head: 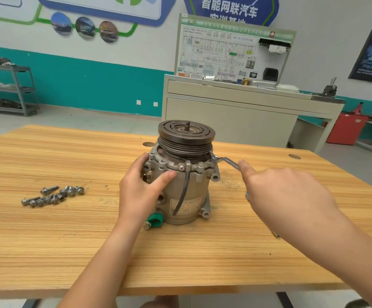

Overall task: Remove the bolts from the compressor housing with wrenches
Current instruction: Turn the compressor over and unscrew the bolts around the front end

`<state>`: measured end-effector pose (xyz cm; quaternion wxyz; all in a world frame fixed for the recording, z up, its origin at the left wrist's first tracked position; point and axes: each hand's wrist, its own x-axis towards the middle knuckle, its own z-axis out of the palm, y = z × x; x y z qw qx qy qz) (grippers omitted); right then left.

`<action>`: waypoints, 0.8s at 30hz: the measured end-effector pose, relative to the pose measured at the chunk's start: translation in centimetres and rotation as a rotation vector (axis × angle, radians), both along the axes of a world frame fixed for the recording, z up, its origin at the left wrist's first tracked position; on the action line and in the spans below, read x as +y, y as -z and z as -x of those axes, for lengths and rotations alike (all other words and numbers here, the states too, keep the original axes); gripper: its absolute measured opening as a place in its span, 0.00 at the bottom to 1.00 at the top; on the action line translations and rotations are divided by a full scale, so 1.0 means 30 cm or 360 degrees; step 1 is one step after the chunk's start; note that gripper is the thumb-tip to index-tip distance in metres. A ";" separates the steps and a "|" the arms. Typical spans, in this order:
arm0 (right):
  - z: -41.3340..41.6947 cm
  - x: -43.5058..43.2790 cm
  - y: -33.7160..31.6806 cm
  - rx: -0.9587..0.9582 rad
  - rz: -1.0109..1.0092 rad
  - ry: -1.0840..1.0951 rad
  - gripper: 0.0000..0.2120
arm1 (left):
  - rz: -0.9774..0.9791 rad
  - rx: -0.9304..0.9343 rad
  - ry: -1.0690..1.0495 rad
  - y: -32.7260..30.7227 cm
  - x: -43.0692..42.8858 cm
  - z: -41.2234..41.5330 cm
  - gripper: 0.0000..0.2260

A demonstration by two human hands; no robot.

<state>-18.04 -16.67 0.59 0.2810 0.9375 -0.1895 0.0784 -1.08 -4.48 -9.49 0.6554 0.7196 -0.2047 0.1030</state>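
Observation:
A grey metal compressor (187, 187) stands upright on the wooden table (69, 252), its dark pulley (186, 133) on top. My left hand (144, 190) grips the housing's left side, thumb across the front below the bolted flange. A silver wrench (227, 162) sits on a bolt at the flange's right side. My right hand (285, 194) holds the wrench's handle, the index finger lying along it; the rest of the handle is hidden under the hand. Several removed bolts (53, 195) lie in a loose pile on the table to the left.
A green clip (156, 220) sticks out at the compressor's base. A beige training cabinet (236, 107) with a wiring board stands behind the table. Grey shelves (14, 90) are at far left, a red box (345, 128) at far right. Part of another tool (276, 234) peeks out under my right forearm.

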 end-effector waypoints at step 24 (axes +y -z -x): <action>-0.363 -0.353 0.116 -0.0974 0.0086 -0.0893 0.09 | -0.0004 -0.0115 0.0080 0.032 0.007 -0.009 0.33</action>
